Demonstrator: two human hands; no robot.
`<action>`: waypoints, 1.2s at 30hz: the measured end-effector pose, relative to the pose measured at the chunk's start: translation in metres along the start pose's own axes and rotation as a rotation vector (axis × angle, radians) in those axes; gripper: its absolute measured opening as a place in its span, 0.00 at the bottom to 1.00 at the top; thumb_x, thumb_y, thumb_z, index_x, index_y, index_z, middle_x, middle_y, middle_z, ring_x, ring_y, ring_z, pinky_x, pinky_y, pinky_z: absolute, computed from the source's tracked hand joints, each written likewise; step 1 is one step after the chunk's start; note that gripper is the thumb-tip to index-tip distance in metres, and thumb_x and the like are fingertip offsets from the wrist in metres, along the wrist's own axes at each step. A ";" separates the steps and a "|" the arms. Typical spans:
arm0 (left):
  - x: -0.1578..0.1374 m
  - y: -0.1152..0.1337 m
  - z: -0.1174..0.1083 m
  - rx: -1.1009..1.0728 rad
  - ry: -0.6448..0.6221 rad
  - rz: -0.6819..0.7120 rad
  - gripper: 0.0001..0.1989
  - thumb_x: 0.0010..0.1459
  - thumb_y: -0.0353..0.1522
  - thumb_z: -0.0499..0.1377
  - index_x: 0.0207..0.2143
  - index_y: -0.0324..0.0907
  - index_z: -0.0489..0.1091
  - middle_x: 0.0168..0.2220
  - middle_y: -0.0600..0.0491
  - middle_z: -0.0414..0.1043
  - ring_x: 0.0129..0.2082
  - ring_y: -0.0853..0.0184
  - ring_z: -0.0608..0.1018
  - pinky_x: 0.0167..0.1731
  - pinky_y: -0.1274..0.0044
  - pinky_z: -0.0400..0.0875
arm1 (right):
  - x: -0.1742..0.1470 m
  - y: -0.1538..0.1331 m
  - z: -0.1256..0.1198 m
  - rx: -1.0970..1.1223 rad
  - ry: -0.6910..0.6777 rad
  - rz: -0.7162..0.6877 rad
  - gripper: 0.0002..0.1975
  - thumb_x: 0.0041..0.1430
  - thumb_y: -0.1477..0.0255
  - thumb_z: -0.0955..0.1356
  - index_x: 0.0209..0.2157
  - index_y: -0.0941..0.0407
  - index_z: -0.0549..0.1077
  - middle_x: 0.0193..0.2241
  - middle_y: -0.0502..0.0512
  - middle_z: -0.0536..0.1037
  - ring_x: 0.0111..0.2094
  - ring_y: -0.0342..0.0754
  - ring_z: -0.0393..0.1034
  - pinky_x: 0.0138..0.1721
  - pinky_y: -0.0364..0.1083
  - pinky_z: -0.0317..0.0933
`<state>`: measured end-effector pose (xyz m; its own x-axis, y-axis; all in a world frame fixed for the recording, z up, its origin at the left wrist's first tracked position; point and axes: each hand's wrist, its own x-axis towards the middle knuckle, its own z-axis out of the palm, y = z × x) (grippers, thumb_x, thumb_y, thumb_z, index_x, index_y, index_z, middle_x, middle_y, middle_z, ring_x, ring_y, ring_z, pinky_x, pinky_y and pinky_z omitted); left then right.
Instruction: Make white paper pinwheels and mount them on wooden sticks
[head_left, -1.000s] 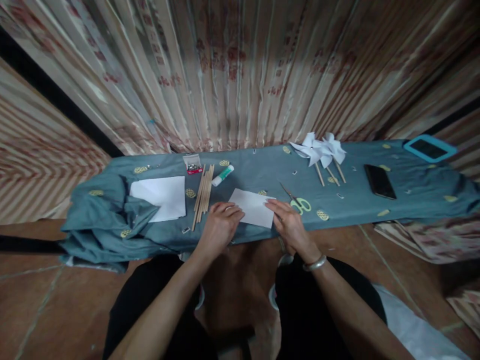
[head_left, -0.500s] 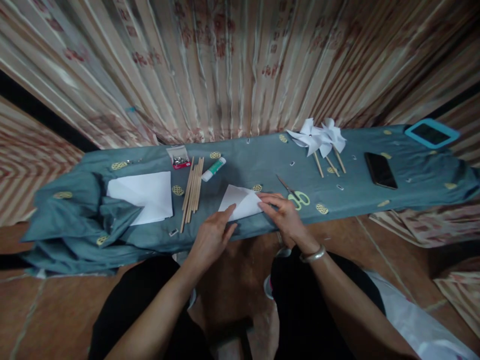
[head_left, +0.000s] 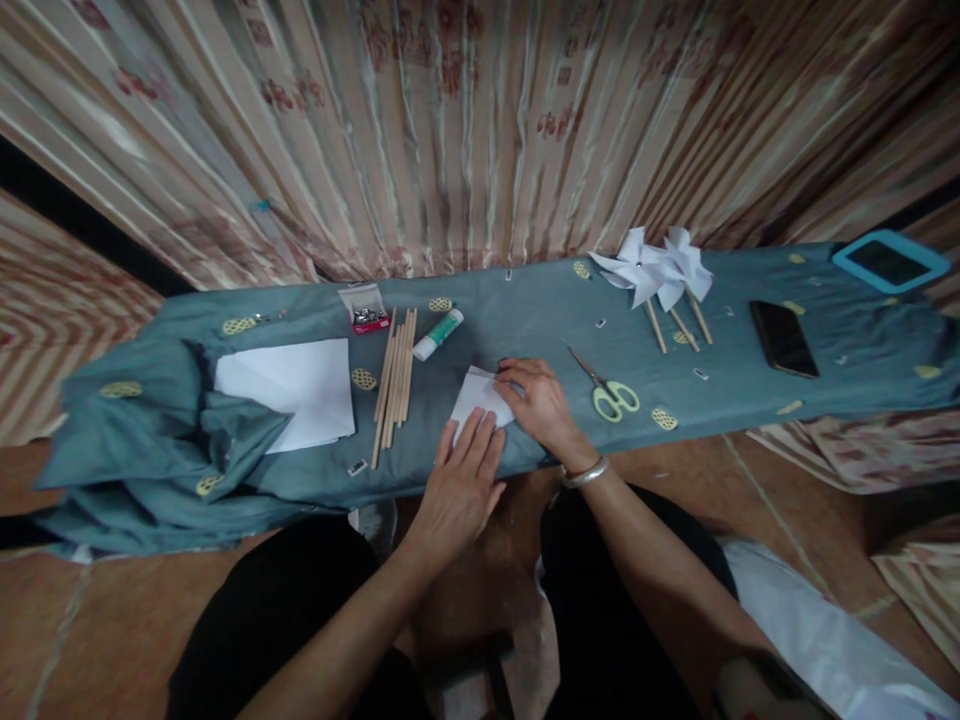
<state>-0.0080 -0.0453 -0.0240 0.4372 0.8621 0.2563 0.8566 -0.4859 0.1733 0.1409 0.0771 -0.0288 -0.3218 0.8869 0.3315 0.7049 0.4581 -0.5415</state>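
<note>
In the head view, a folded white sheet [head_left: 480,386] lay near the front edge of the cloth-covered tabletop [head_left: 517,315], directly ahead of the person. The left hand [head_left: 459,492] rested on the near part of the folded sheet, its fingers extended flat and not closed around anything. The right hand [head_left: 540,400] was positioned at the right side of the folded sheet, its fingers bent and the tips touching the paper; whether they pinched it or only pressed on it could not be determined. A silver bracelet [head_left: 585,473] encircled the right wrist. To the left of the folded sheet, wooden sticks [head_left: 396,378] lay side by side. A white-and-green tube [head_left: 438,335] lay at an angle beside their far ends, and a small red packet [head_left: 368,318] containing metal pieces lay on the opposite side. Farther left, a fold of cloth covered part of a white paper stack [head_left: 322,375]. To the right of the hands lay scissors [head_left: 616,402] with pale green handles. Beyond them, white pinwheels [head_left: 654,270] overlapped near the rear edge. A dark phone [head_left: 782,338] and a blue-framed device [head_left: 891,260] lay farther right.
</note>
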 end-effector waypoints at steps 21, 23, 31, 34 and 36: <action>-0.013 -0.007 0.001 0.011 -0.068 -0.015 0.30 0.60 0.35 0.58 0.62 0.33 0.56 0.66 0.38 0.53 0.67 0.53 0.54 0.64 0.54 0.50 | 0.000 -0.003 0.009 0.014 0.136 0.026 0.07 0.58 0.74 0.65 0.28 0.54 0.73 0.37 0.58 0.80 0.46 0.53 0.72 0.52 0.54 0.62; -0.013 -0.007 0.000 0.012 -0.064 -0.019 0.30 0.60 0.35 0.57 0.62 0.34 0.57 0.66 0.38 0.53 0.67 0.53 0.55 0.64 0.54 0.50 | 0.000 -0.003 0.010 0.007 0.134 0.032 0.07 0.58 0.75 0.65 0.28 0.55 0.73 0.37 0.59 0.79 0.46 0.54 0.72 0.52 0.54 0.61; -0.012 -0.007 0.000 0.019 -0.079 -0.028 0.30 0.59 0.35 0.58 0.61 0.35 0.58 0.66 0.38 0.52 0.67 0.53 0.56 0.63 0.53 0.50 | 0.000 -0.004 0.013 -0.038 0.143 0.034 0.07 0.58 0.76 0.64 0.28 0.55 0.73 0.38 0.61 0.79 0.47 0.55 0.71 0.53 0.55 0.61; -0.012 -0.008 0.000 0.021 -0.093 -0.032 0.30 0.58 0.36 0.59 0.62 0.36 0.58 0.67 0.38 0.52 0.67 0.53 0.55 0.63 0.53 0.50 | 0.000 -0.004 0.015 -0.046 0.134 0.038 0.08 0.58 0.76 0.63 0.29 0.56 0.73 0.39 0.63 0.79 0.47 0.56 0.71 0.53 0.56 0.60; -0.012 -0.009 0.000 0.023 -0.106 -0.033 0.31 0.59 0.37 0.59 0.62 0.36 0.58 0.67 0.38 0.52 0.67 0.52 0.55 0.63 0.53 0.50 | 0.000 -0.003 0.016 -0.056 0.138 0.034 0.07 0.58 0.76 0.63 0.30 0.56 0.73 0.40 0.63 0.79 0.47 0.56 0.70 0.53 0.56 0.60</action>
<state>-0.0209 -0.0514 -0.0288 0.4344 0.8883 0.1489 0.8764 -0.4550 0.1578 0.1286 0.0768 -0.0388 -0.2096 0.8835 0.4189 0.7495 0.4203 -0.5114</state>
